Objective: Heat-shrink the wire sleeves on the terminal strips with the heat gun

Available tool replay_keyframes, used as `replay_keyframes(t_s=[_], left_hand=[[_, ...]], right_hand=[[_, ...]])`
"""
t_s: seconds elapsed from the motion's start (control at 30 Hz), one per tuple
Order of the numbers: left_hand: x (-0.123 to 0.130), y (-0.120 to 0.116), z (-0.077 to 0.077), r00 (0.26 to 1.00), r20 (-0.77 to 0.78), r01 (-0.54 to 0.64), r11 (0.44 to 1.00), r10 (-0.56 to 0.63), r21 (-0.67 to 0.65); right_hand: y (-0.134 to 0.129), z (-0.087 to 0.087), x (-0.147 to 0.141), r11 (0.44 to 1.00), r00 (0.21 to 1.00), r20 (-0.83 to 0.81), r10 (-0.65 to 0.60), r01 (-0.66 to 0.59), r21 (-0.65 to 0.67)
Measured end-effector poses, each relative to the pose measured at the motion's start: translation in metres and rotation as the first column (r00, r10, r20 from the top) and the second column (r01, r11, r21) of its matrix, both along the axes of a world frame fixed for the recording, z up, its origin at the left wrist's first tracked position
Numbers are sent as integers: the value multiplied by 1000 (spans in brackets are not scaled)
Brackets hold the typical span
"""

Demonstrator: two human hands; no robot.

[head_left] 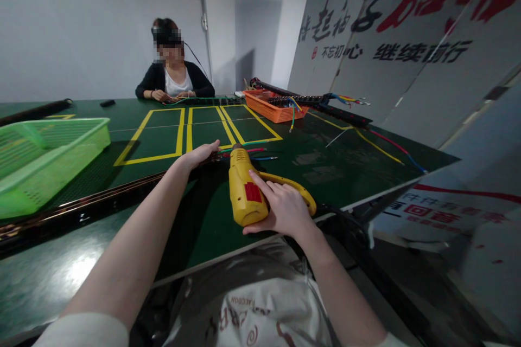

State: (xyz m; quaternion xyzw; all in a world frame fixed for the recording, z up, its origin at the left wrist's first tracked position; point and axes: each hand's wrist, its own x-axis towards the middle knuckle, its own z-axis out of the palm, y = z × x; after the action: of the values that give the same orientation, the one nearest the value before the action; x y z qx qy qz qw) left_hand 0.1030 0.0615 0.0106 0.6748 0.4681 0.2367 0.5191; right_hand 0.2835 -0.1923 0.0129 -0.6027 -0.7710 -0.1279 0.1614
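In my right hand [283, 203] is a yellow heat gun [244, 187], gripped from its right side. Its nozzle points away from me, toward several coloured wires [260, 154] with green, red and blue insulation. These wires come out of the end of a long black bar [122, 195], which lies slantwise across the table to the left. My left hand [201, 154] is closed around that wired end, just left of the nozzle; the undersides of its fingers are hidden.
A light green basket [52, 157] stands at left on the green table [334, 171]. Farther back are yellow tape rectangles [182, 135] and an orange basket [280, 111] with wired black bars across it. A person [175, 76] sits at the far side, hands on the table.
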Motion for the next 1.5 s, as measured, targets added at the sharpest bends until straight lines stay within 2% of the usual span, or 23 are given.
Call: replay_keyframes(t_s=[0.1, 0.23, 0.3, 0.47, 0.7, 0.97, 1.17, 1.5], left_hand=[[0, -5, 4, 999, -15, 38, 998, -39, -53], [1, -13, 10, 998, -56, -33, 999, 34, 18], [1, -14, 12, 998, -65, -19, 1000, 20, 15], [-1, -12, 11, 996, -87, -10, 1000, 12, 23], [-2, -8, 9, 997, -65, 30, 999, -32, -28], [0, -7, 6, 999, -9, 47, 998, -47, -45], [2, -8, 6, 999, 35, 14, 1000, -13, -19], [0, -4, 1, 994, 90, 73, 989, -62, -129]], right_hand=[[1, 0, 12, 997, 997, 4, -77, 77, 13], [1, 0, 29, 976, 977, 5, -215, 214, 34], [1, 0, 34, 962, 963, 4, -270, 270, 45], [1, -2, 38, 951, 952, 15, -305, 303, 56], [-1, -1, 28, 963, 964, 13, -266, 265, 52], [-7, -3, -7, 994, 994, 3, -106, 106, 37], [-7, -5, -31, 999, 1000, 10, -23, 23, 24], [-6, -6, -33, 1000, 1000, -11, 7, -7, 22]])
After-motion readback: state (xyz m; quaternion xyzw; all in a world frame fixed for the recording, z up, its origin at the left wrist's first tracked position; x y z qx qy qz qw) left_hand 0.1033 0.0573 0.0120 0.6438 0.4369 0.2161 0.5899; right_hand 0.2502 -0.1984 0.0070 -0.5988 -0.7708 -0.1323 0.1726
